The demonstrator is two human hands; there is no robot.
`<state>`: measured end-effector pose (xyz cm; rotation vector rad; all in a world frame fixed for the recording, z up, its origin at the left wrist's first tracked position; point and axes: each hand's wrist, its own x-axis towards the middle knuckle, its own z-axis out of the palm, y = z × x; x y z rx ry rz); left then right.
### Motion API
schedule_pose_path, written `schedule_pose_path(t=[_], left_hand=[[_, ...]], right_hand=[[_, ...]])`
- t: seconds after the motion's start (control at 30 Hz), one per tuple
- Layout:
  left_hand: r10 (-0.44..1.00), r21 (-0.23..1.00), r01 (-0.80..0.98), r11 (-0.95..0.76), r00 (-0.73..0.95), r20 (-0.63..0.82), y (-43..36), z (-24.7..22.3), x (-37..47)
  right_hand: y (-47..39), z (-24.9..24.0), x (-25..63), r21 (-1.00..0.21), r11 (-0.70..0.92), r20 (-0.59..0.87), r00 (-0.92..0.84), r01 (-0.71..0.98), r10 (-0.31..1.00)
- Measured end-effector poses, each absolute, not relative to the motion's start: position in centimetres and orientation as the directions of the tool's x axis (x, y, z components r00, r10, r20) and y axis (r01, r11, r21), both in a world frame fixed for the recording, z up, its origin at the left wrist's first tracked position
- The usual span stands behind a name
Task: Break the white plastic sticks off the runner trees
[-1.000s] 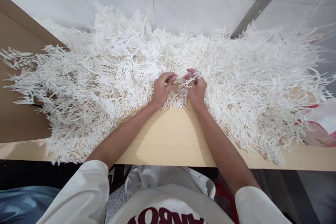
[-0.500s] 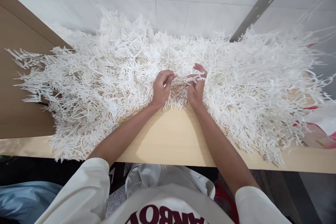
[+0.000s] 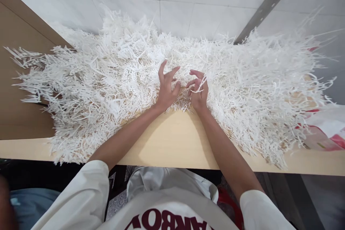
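Observation:
A wide heap of white, thin, branched plastic-looking sprigs lies in front of me. My left hand is over the middle of it with its fingers spread and nothing visible between them. Close by on the right, my right hand has its fingers curled around a small white branched sprig, whose tips stick out past the fingers. The two hands are apart, with a small gap between their fingertips. Part of the held sprig is hidden by the fingers.
The heap rests on a light wooden table. A cardboard box stands at the left. At the right edge lies a clear and red plastic bag. Behind is a tiled wall with a grey metal post. Part of another person's clothing shows at lower left.
My left hand has gone from a pinch to spread fingers. My right hand's raised fingers have bent inward, and the sprig in it has shifted slightly left and down.

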<state>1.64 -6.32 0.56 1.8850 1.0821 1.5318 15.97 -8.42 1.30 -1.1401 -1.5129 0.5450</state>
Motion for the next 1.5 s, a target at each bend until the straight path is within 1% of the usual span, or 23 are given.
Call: schedule_pose_path(t=[0.07,0.1,0.2,0.27,0.33,0.43,0.5,0.57,0.63,0.7,0.73,0.8,0.87,0.9,0.97,1.03,1.13,1.2,1.27,1.37,1.43,1.5], left_hand=[[0.817,0.761,0.317,-0.566,0.092,0.569,-5.7,0.8,1.4],[0.813,0.747,0.33,-0.576,0.138,0.566,-5.3,1.1,1.2],[0.747,0.681,0.312,-0.663,0.347,0.568,-4.6,2.1,0.7],[0.704,0.668,0.266,-0.696,0.436,0.56,-4.6,2.8,0.6],[0.709,0.704,0.231,-0.672,0.476,0.521,-4.8,3.6,0.4],[0.767,0.816,0.192,-0.545,0.506,0.393,-5.4,4.8,0.0],[0.811,0.877,0.148,-0.457,0.475,0.342,-5.7,5.5,-0.3],[0.841,0.903,0.098,-0.418,0.418,0.344,-5.7,5.8,-0.5],[0.857,0.92,0.031,-0.389,0.378,0.35,-5.5,5.6,-0.7],[0.88,0.945,-0.05,-0.324,0.351,0.321,-5.2,5.1,-0.6],[0.894,0.956,-0.083,-0.281,0.341,0.292,-5.2,4.9,-0.4],[0.912,0.973,-0.111,-0.204,0.339,0.23,-5.3,4.6,-0.1],[0.905,0.978,-0.116,-0.173,0.374,0.204,-5.8,4.9,0.2],[0.889,0.978,-0.115,-0.173,0.409,0.205,-6.0,5.2,0.4],[0.857,0.975,-0.108,-0.192,0.467,0.22,-6.6,5.9,0.4],[0.857,0.973,-0.075,-0.22,0.461,0.23,-7.1,6.5,0.1],[0.906,0.965,-0.019,-0.263,0.339,0.254,-7.9,6.5,-0.6],[0.925,0.959,-0.011,-0.282,0.262,0.275,-8.7,5.9,-1.2],[0.935,0.958,0.015,-0.286,0.226,0.275,-9.4,5.1,-2.0],[0.94,0.94,0.125,-0.318,0.167,0.296,-10.0,4.0,-3.2],[0.936,0.92,0.169,-0.353,0.057,0.348,-9.9,3.3,-4.0],[0.932,0.923,0.155,-0.353,-0.025,0.36,-9.7,2.8,-4.6]], right_hand=[[-8.7,1.9,16.0,-0.863,0.436,0.477,0.131,0.254,0.869],[-8.8,2.3,16.0,-0.879,0.429,0.461,0.137,0.211,0.877],[-9.1,4.1,16.3,-0.906,0.395,0.407,0.059,0.154,0.911],[-9.6,5.8,16.2,-0.921,0.364,0.364,-0.024,0.138,0.931],[-10.4,7.6,15.9,-0.94,0.323,0.311,-0.107,0.111,0.944],[-11.8,10.3,15.3,-0.968,0.243,0.227,-0.206,0.057,0.952],[-12.4,11.6,15.4,-0.976,0.21,0.191,-0.236,0.06,0.953],[-12.6,12.2,16.1,-0.969,0.228,0.207,-0.191,0.096,0.96],[-12.2,11.9,17.4,-0.938,0.298,0.294,-0.047,0.177,0.954],[-11.6,10.8,18.7,-0.88,0.36,0.407,0.103,0.309,0.908],[-11.4,10.1,19.2,-0.855,0.371,0.439,0.125,0.361,0.89],[-11.1,8.5,19.6,-0.843,0.362,0.42,0.064,0.398,0.905],[-11.1,6.8,19.2,-0.863,0.333,0.351,-0.023,0.379,0.936],[-11.1,6.1,18.9,-0.873,0.318,0.33,-0.033,0.37,0.943],[-11.3,4.9,18.2,-0.877,0.305,0.333,0.01,0.372,0.943],[-11.6,4.3,17.7,-0.867,0.305,0.363,0.079,0.394,0.928],[-12.0,4.2,17.4,-0.863,0.296,0.379,0.137,0.409,0.915],[-12.3,4.1,17.1,-0.871,0.296,0.374,0.138,0.392,0.917],[-12.5,3.9,16.7,-0.86,0.341,0.406,0.105,0.38,0.908],[-12.8,3.1,15.8,-0.816,0.444,0.49,0.037,0.37,0.871],[-12.8,2.5,15.3,-0.854,0.427,0.461,0.053,0.297,0.886],[-12.9,2.2,15.0,-0.916,0.348,0.368,0.077,0.2,0.927]])
